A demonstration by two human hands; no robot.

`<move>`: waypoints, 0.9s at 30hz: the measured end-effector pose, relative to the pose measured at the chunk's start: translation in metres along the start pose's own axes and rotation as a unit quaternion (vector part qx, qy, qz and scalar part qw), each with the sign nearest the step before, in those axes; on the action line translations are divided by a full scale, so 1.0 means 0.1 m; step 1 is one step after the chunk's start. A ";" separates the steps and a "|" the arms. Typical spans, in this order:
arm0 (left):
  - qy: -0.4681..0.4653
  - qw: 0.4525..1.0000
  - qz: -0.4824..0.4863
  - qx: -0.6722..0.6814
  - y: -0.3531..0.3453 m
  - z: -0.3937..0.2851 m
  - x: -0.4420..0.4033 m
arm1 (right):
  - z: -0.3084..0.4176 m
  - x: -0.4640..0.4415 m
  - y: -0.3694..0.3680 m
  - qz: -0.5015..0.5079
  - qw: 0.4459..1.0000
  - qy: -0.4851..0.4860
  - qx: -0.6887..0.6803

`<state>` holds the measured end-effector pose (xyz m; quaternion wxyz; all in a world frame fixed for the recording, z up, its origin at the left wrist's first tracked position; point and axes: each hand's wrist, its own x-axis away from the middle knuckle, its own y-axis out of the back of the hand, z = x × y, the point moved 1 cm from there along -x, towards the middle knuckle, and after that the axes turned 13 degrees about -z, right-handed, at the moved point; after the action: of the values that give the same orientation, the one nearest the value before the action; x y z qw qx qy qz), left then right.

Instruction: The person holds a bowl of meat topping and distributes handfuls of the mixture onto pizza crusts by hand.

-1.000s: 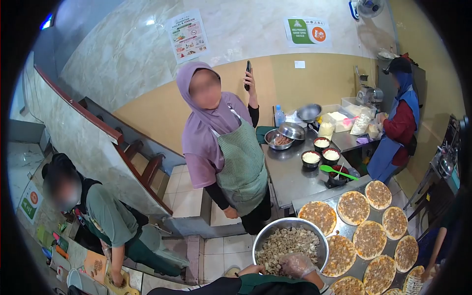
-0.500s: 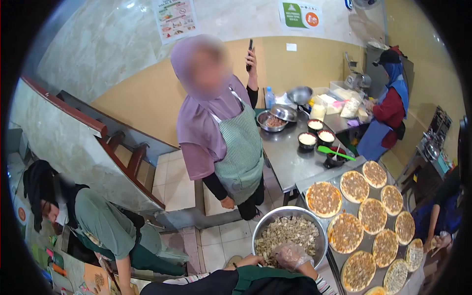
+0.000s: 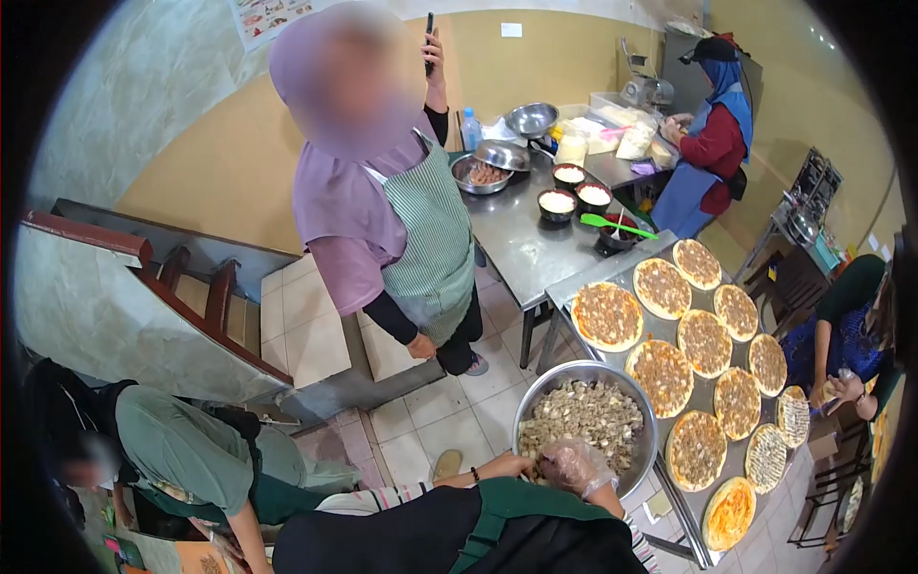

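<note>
A large steel bowl (image 3: 524, 405) of chopped, pale brown filling (image 3: 583, 421), which looks like meat, is in front of me at the lower middle. My left hand (image 3: 512, 466) is bare and closed on the bowl's near left rim. In a clear plastic glove, my right hand (image 3: 577, 467) reaches over the near rim into the filling. It looks curled, and its fingertips are hidden. Right of the bowl, a metal tray (image 3: 660, 323) bears several round flatbreads with toppings. Closest to me on it is a flatbread with orange sauce (image 3: 730, 514).
A person in a striped apron (image 3: 430, 249) stands ahead holding a phone (image 3: 429, 46). Others work at the far right, right edge and lower left. A steel table (image 3: 512, 249) holds dark bowls (image 3: 557, 205) and a green spatula (image 3: 620, 226). Stairs (image 3: 191, 297) rise at left.
My view has shifted, showing more of the tray's near end and the sauced flatbread. My right hand remains in the bowl and my left at its rim. The lower-left person leans lower.
</note>
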<state>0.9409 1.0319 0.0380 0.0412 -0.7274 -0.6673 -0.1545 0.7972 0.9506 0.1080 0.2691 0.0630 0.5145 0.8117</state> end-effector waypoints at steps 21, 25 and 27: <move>0.435 0.801 -0.205 0.356 -2.26 -0.69 0.09 | -1.18 2.16 0.73 -0.111 0.973 -0.138 -0.147; 0.451 0.782 -0.259 0.344 -2.52 -0.56 0.24 | -1.41 2.32 1.30 -0.155 0.891 -0.142 -0.402; 0.444 0.776 -0.326 0.305 -2.62 -0.64 0.28 | -1.72 2.41 1.66 -0.146 0.848 -0.275 -0.429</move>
<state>0.6743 1.0698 0.0687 0.5003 -0.2658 -0.7843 -0.2529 0.4656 0.8799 0.1306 0.5151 0.0866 0.0228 0.8525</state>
